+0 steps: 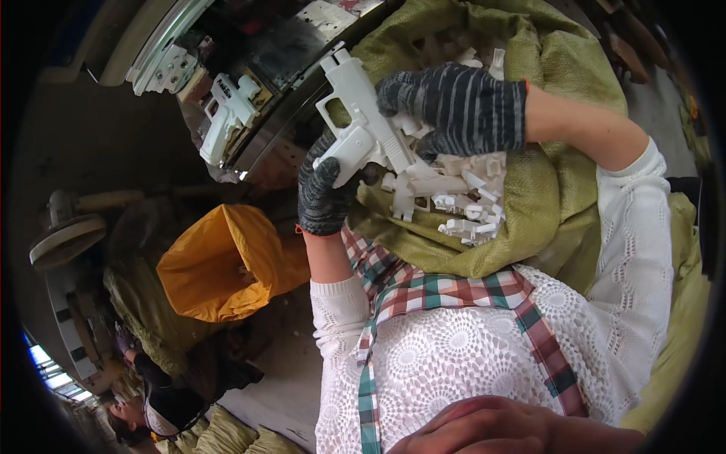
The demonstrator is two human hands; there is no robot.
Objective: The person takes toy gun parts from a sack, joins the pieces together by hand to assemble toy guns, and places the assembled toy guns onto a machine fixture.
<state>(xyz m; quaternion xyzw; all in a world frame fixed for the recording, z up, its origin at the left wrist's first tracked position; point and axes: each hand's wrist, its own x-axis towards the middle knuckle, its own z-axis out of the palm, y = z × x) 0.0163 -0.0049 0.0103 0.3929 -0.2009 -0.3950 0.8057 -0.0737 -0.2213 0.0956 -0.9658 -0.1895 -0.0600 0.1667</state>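
Observation:
A white plastic toy pistol [359, 113] is held up over an olive woven sack [544, 181]. My left hand [327, 185], in a grey-black striped knit glove, is closed round its grip, thumb lying across the side. My right hand [469, 106], gloved alike, comes in from the right with fingers bent against the pistol's upper edge; part of its grasp is hidden. Inside the sack's mouth lie many loose white plastic parts [473, 212], some touching each other just below the pistol.
Another white toy pistol [227, 113] rests at the edge of a metal-topped bench [280, 57]. An orange-yellow bag [204, 265] stands open at the left. Beyond it are a round-topped stool [68, 240] and another person [159, 401] at lower left.

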